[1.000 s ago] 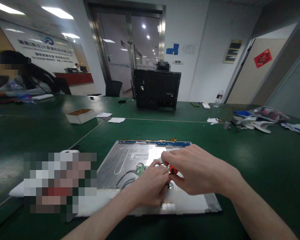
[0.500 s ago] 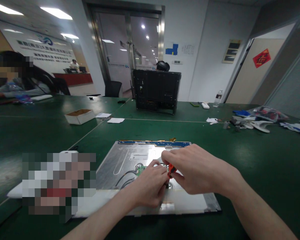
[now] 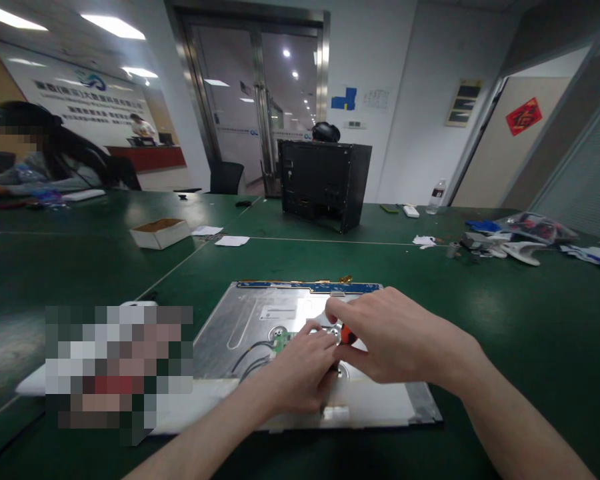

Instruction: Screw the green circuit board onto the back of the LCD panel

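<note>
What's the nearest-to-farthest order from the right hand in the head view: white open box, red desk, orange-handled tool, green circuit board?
From the right hand:
1. Orange-handled tool: in its fingers.
2. Green circuit board: to its left, on the metal panel.
3. White open box: far left on the table.
4. Red desk: background left, beyond the table.

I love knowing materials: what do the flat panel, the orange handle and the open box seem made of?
Flat panel: probably metal, silvery grey with bright glare. Orange handle: perhaps plastic, going by its vivid colour; little of it shows. Open box: likely cardboard, white outside and brownish inside, with thin walls.
</note>
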The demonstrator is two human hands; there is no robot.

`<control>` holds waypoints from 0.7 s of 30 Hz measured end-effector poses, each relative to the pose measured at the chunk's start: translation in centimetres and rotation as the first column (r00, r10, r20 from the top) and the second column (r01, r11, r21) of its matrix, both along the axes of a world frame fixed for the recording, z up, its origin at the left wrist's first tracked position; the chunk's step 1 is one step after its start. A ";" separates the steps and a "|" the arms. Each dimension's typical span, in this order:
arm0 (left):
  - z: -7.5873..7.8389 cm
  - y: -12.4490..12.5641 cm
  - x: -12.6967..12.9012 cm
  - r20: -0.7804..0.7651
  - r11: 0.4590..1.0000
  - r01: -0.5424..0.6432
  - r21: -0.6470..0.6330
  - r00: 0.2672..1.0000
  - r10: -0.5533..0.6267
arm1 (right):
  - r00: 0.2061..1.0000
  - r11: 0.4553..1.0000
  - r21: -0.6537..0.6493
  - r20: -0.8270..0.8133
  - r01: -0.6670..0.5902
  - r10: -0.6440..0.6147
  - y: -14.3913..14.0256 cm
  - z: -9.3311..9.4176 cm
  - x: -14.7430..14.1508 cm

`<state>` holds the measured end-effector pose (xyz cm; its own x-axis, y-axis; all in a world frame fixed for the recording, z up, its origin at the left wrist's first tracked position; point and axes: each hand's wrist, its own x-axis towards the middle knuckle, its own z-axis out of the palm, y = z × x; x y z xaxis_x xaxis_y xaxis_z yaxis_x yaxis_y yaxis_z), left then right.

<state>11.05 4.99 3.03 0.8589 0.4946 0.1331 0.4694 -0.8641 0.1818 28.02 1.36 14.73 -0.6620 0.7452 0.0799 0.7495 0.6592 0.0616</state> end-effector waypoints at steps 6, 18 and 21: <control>-0.4 0.1 0.0 0.006 1.000 0.025 0.018 1.000 -0.026 | 0.997 0.998 -0.006 0.042 0.067 -0.066 0.1 0.0 -0.2; -0.3 -0.1 0.1 0.012 0.999 0.010 0.041 1.000 -0.011 | 0.998 0.999 0.006 0.035 0.050 -0.050 -0.1 0.0 -0.4; -0.4 0.0 0.1 0.012 0.999 0.027 0.026 1.000 -0.027 | 0.998 0.998 0.016 0.038 0.055 -0.056 0.1 0.0 -0.4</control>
